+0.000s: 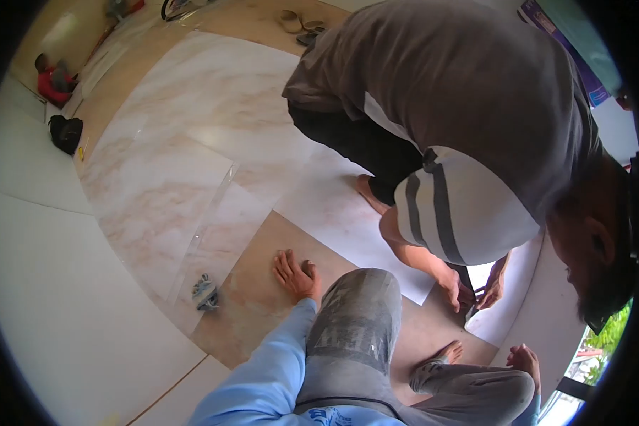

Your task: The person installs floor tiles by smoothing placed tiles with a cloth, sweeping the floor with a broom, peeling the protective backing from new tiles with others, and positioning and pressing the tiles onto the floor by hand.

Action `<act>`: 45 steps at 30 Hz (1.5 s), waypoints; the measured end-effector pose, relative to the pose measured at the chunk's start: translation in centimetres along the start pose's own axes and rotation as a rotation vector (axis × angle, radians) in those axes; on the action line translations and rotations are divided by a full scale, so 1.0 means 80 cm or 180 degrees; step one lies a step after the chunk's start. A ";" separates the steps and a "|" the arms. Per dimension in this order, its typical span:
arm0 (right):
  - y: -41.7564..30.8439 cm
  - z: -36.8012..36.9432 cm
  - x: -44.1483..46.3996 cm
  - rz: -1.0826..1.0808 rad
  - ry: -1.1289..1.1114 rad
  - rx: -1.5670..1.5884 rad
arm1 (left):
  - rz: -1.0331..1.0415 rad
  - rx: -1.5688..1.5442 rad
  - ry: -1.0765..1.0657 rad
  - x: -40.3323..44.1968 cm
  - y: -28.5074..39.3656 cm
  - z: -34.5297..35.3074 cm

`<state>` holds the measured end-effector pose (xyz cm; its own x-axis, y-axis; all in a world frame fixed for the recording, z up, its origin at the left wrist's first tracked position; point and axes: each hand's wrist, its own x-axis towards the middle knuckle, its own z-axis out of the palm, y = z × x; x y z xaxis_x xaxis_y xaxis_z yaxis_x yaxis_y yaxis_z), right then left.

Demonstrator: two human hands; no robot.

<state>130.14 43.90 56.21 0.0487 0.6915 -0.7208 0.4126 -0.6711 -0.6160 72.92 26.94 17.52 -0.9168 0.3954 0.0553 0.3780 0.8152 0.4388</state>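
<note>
My left hand [296, 277] lies flat, fingers spread, on the bare brown floor [255, 319], close to the edge of a white and tan marble-patterned sheet [170, 156]. Beside my right knee is my right hand [525, 360]. Its fingers are curled and I make out nothing in them. A crumpled grey-blue cloth-like bundle [205, 292] rests to the left of my left hand. In front of me on the right, a bent-over co-worker [447, 106] has both hands [476, 291] at a white sheet end by the wall, around a thin dark object I cannot name.
The co-worker's body takes up the upper right. White wall panels [35, 263] border the left side. A black bag [65, 135] sits by the left wall, and another person [53, 82] in red is further back. Sandals [307, 32] lie at the top.
</note>
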 end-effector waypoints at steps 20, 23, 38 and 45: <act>-0.081 -0.029 0.040 -0.0500 0.0293 -0.0960 | -0.0677 -0.2909 0.0034 0.201 -0.183 -0.026; -0.123 -0.046 0.066 -0.1203 0.0266 -0.0859 | -0.1776 -0.3620 0.1105 0.297 -0.077 -0.229; -0.135 -0.011 0.091 -0.1396 0.0450 -0.0577 | -0.0294 -0.5637 -0.1798 -0.053 0.348 -0.409; -0.079 -0.052 0.138 -0.1415 0.0292 -0.1486 | 0.1786 -0.4616 -0.2991 -0.105 0.385 -0.386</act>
<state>131.87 56.94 53.47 -0.1488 0.9103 -0.3863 0.7621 -0.1434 -0.6314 88.31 35.68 58.25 -0.1707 0.9622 0.2121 -0.2872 -0.2545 0.9234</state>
